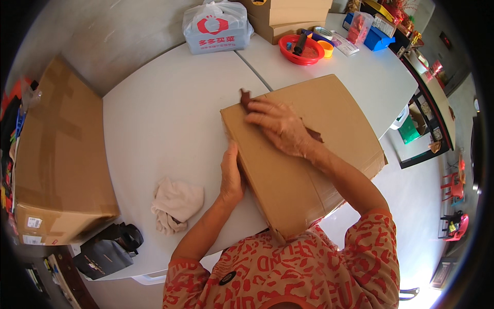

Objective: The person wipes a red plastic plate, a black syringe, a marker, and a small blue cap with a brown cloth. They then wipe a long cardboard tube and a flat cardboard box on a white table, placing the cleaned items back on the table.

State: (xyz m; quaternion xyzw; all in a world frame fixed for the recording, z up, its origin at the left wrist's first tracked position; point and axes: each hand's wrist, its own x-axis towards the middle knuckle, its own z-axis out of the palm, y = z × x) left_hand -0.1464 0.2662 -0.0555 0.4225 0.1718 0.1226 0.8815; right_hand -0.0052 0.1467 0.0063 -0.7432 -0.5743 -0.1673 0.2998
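Observation:
A brown cardboard box [288,190] lies tilted at an angle on the white table in front of me, its near end against my body. My right hand [280,126] presses down on its upper face, over a dark brown cloth [246,98]; the cloth's ends stick out past the fingers and beside the wrist. The fingers look slightly blurred. My left hand [231,172] steadies the box's left side, thumb upward along the edge, with the other fingers partly hidden. A crumpled off-white cloth [177,203] lies left of my left forearm.
A big cardboard carton [62,170] stands at the left, above a black paper bag [105,252]. At the back are a white plastic bag [216,31], another carton [293,18], a red basin [303,54] with small items, and a blue box [380,40]. A seam crosses the white table [149,118].

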